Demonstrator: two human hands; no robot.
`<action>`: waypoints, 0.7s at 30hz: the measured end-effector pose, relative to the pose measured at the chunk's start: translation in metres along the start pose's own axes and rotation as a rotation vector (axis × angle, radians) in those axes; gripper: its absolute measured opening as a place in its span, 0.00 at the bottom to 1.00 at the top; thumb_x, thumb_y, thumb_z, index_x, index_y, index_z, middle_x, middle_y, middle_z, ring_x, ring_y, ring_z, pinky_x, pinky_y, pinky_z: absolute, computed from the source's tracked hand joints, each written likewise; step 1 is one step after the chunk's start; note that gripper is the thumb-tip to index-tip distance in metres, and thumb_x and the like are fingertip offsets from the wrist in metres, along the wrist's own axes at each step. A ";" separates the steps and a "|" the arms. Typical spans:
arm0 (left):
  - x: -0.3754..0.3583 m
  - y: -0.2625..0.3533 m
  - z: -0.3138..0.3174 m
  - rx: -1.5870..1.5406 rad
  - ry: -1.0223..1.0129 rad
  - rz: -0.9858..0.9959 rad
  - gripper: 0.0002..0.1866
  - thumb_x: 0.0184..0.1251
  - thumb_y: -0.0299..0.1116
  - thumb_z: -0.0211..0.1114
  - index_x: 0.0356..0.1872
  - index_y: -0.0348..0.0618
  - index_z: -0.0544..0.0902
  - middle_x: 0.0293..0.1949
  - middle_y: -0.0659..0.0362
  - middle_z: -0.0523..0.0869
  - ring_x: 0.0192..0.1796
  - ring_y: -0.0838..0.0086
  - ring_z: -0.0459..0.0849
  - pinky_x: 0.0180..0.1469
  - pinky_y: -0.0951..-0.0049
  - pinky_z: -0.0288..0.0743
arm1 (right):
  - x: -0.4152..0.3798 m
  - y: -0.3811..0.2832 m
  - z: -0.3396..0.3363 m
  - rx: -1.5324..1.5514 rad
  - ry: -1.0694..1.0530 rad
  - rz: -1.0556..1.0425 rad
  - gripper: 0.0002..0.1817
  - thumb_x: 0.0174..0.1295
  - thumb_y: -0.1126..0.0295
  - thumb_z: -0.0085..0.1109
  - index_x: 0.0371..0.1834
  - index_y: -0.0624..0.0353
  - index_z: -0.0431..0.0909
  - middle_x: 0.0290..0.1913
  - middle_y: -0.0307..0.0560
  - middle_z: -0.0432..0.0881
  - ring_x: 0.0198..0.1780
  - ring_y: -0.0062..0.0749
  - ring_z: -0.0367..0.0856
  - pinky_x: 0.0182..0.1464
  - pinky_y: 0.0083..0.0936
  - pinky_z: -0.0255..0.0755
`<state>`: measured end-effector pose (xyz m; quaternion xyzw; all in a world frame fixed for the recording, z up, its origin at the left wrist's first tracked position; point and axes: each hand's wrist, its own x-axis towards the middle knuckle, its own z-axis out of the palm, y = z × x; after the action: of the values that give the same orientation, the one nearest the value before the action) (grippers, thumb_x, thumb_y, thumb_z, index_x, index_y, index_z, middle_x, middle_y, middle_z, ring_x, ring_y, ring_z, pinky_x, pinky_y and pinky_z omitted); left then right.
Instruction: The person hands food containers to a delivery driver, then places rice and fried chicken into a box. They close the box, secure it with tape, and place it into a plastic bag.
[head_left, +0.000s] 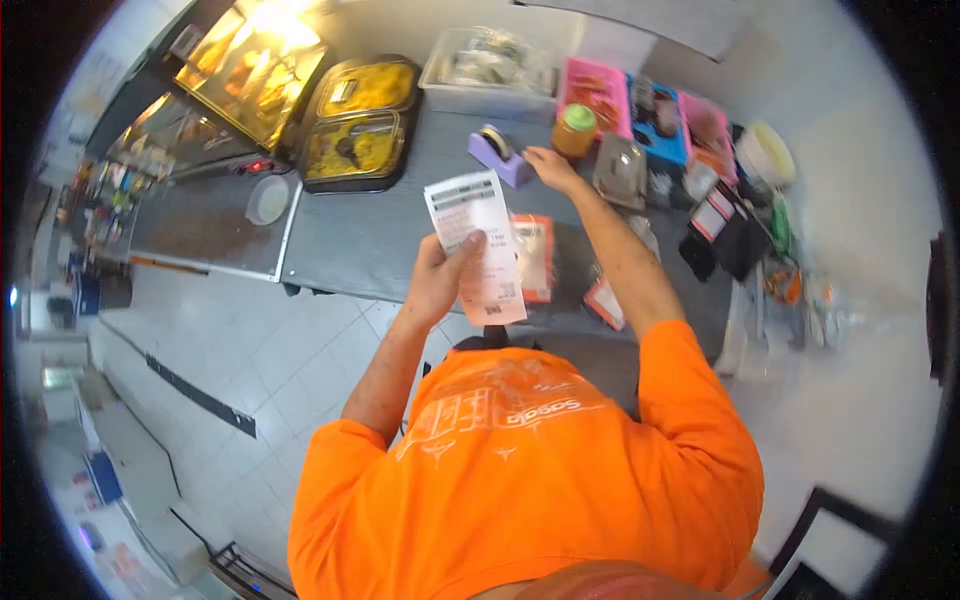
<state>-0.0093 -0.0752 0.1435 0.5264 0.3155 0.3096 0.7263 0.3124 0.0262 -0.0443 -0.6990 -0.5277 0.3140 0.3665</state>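
Observation:
My left hand (440,275) grips a long printed paper receipt (472,215), with the thumb across its front. At the right end of a lilac tape dispenser (499,157), my right hand (552,168) has its fingertips pressed together. Whether a strip of tape lies between them is too small to tell. Just behind the receipt, a clear packet with an orange-edged paper (535,258) lies on the dark counter (345,235). Another orange-edged packet (606,303) rests under my right forearm. A jar with a green lid (574,130) stands beside my right hand.
Two black trays of yellow food (360,145) stand left, near a lit glass display case (255,75). Along the back are a clear plastic bin (488,75), a pink basket (594,95) and a blue basket (657,120). A black pouch (735,235) sits right.

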 end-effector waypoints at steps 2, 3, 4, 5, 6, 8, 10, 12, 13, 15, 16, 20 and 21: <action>0.002 -0.001 -0.012 0.016 0.055 -0.023 0.14 0.74 0.36 0.60 0.49 0.34 0.82 0.41 0.60 0.87 0.42 0.81 0.83 0.45 0.75 0.77 | 0.046 0.055 0.036 -0.129 0.096 0.131 0.28 0.68 0.45 0.51 0.56 0.57 0.80 0.49 0.55 0.84 0.50 0.43 0.83 0.52 0.35 0.76; 0.004 -0.005 -0.017 0.019 0.075 -0.036 0.14 0.74 0.36 0.60 0.49 0.34 0.82 0.41 0.60 0.87 0.42 0.81 0.82 0.44 0.76 0.77 | 0.051 0.039 0.037 -0.051 0.043 0.251 0.28 0.67 0.44 0.51 0.55 0.56 0.80 0.45 0.52 0.84 0.45 0.40 0.83 0.46 0.34 0.76; 0.003 -0.008 -0.021 0.021 0.091 -0.058 0.14 0.74 0.36 0.60 0.49 0.34 0.82 0.41 0.60 0.87 0.42 0.81 0.82 0.44 0.76 0.77 | 0.046 0.027 0.037 0.025 -0.011 0.385 0.28 0.66 0.44 0.52 0.54 0.56 0.81 0.42 0.49 0.84 0.40 0.37 0.82 0.40 0.33 0.77; 0.003 -0.009 -0.026 0.009 0.093 -0.063 0.14 0.74 0.36 0.60 0.49 0.35 0.83 0.41 0.61 0.87 0.41 0.82 0.82 0.44 0.76 0.76 | 0.044 0.019 0.038 0.099 -0.060 0.522 0.28 0.65 0.43 0.53 0.53 0.55 0.82 0.38 0.46 0.84 0.35 0.34 0.82 0.34 0.32 0.77; 0.005 -0.010 -0.030 -0.004 0.101 -0.069 0.14 0.74 0.36 0.60 0.49 0.35 0.83 0.41 0.61 0.87 0.42 0.81 0.82 0.44 0.76 0.76 | 0.050 0.023 0.038 0.279 -0.114 0.524 0.22 0.64 0.46 0.58 0.46 0.53 0.84 0.30 0.38 0.79 0.27 0.26 0.76 0.21 0.27 0.69; 0.007 -0.013 -0.034 -0.029 0.105 -0.077 0.14 0.74 0.36 0.60 0.49 0.35 0.83 0.41 0.60 0.87 0.42 0.81 0.82 0.45 0.77 0.76 | 0.055 0.035 0.033 0.397 -0.213 0.505 0.16 0.63 0.53 0.62 0.41 0.53 0.85 0.29 0.37 0.80 0.28 0.26 0.76 0.25 0.25 0.70; 0.011 -0.014 -0.037 -0.016 0.131 -0.091 0.14 0.74 0.36 0.61 0.49 0.35 0.83 0.41 0.60 0.87 0.42 0.81 0.82 0.45 0.77 0.76 | 0.057 0.046 0.027 0.605 -0.207 0.482 0.12 0.61 0.58 0.65 0.38 0.55 0.85 0.30 0.37 0.81 0.29 0.27 0.78 0.30 0.23 0.72; 0.012 -0.018 -0.040 -0.012 0.152 -0.112 0.14 0.73 0.36 0.61 0.49 0.34 0.83 0.42 0.60 0.87 0.43 0.80 0.82 0.46 0.76 0.77 | 0.049 0.064 0.030 0.799 -0.165 0.397 0.09 0.59 0.62 0.67 0.34 0.56 0.85 0.31 0.38 0.83 0.32 0.28 0.80 0.35 0.23 0.75; 0.014 -0.022 -0.042 -0.018 0.158 -0.120 0.14 0.73 0.36 0.62 0.49 0.34 0.83 0.42 0.59 0.87 0.43 0.80 0.82 0.46 0.76 0.77 | 0.039 0.076 0.032 0.883 -0.124 0.318 0.08 0.57 0.64 0.67 0.32 0.57 0.85 0.32 0.39 0.84 0.33 0.29 0.81 0.38 0.24 0.76; 0.020 -0.028 -0.038 -0.042 0.165 -0.137 0.14 0.72 0.35 0.62 0.49 0.34 0.83 0.43 0.59 0.87 0.43 0.79 0.83 0.47 0.76 0.77 | 0.020 0.096 0.033 0.635 -0.109 0.033 0.07 0.50 0.69 0.69 0.27 0.61 0.85 0.36 0.46 0.87 0.39 0.33 0.85 0.45 0.31 0.79; 0.023 -0.029 -0.035 -0.053 0.170 -0.149 0.14 0.72 0.35 0.63 0.49 0.33 0.83 0.43 0.58 0.87 0.43 0.79 0.84 0.46 0.75 0.78 | 0.019 0.099 0.033 0.304 -0.067 0.134 0.06 0.51 0.71 0.67 0.29 0.62 0.85 0.38 0.47 0.86 0.42 0.34 0.84 0.47 0.31 0.78; 0.043 -0.033 -0.014 -0.053 0.186 -0.170 0.14 0.70 0.34 0.64 0.48 0.32 0.83 0.41 0.56 0.88 0.41 0.78 0.85 0.45 0.75 0.79 | 0.007 0.086 0.042 -0.214 0.094 0.297 0.09 0.56 0.66 0.66 0.34 0.60 0.86 0.45 0.47 0.86 0.47 0.41 0.83 0.50 0.40 0.77; 0.050 -0.033 -0.008 -0.052 0.196 -0.170 0.13 0.68 0.31 0.66 0.48 0.32 0.83 0.41 0.55 0.88 0.40 0.77 0.85 0.43 0.75 0.80 | -0.006 0.075 0.034 0.103 0.024 0.398 0.11 0.56 0.64 0.68 0.35 0.61 0.87 0.44 0.48 0.87 0.45 0.42 0.84 0.49 0.42 0.77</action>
<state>0.0190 -0.0401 0.1036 0.4460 0.4203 0.3049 0.7290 0.3212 0.0136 -0.1252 -0.7735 -0.3579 0.3985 0.3389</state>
